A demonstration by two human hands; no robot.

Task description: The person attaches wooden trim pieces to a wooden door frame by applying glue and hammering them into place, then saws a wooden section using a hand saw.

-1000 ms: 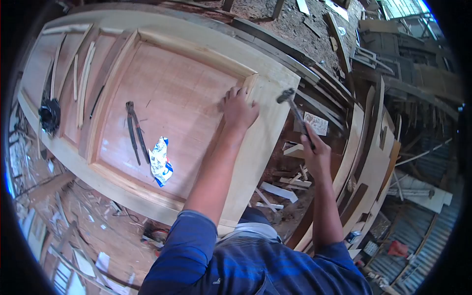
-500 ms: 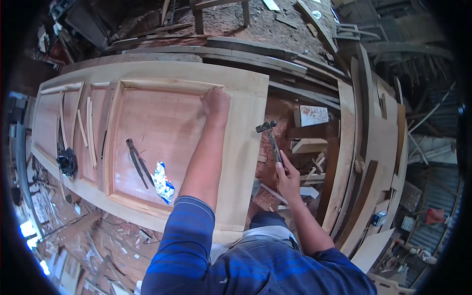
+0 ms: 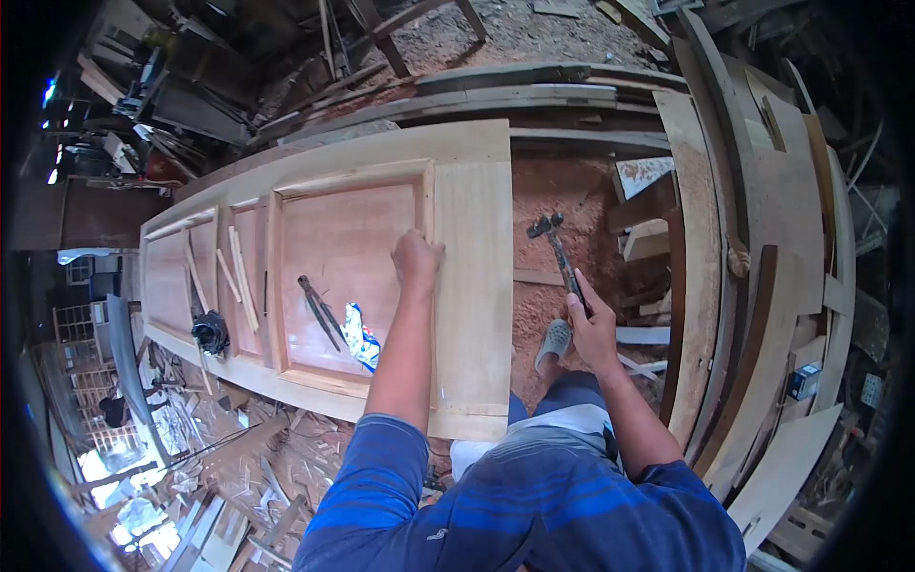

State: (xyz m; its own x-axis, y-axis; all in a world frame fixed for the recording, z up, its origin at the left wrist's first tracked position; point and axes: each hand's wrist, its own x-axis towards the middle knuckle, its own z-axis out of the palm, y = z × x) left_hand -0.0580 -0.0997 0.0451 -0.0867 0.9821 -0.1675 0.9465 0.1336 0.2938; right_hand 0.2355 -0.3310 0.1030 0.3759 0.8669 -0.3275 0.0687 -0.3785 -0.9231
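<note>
Pale wooden door (image 3: 472, 286) lies below; at its recessed panel's moulding (image 3: 429, 191), the left hand (image 3: 416, 259) has bent fingers, their grip unclear. Beyond the door's end, the right hand (image 3: 593, 329) clasps a hammer (image 3: 560, 250). Pincers (image 3: 322, 313) lie beside a crumpled packet (image 3: 360, 337).

There's one hammer (image 3: 562, 255), one packet (image 3: 361, 337), one pincer tool (image 3: 321, 313).

Single head-worn camera: wide circular view, directed forward and steeply down. Wearer's shirt (image 3: 534, 500) occupies 6 o'clock, nearest the lens; door (image 3: 472, 286) lies within arm's reach toward 9 o'clock; boards (image 3: 703, 257), 3 o'clock.
</note>
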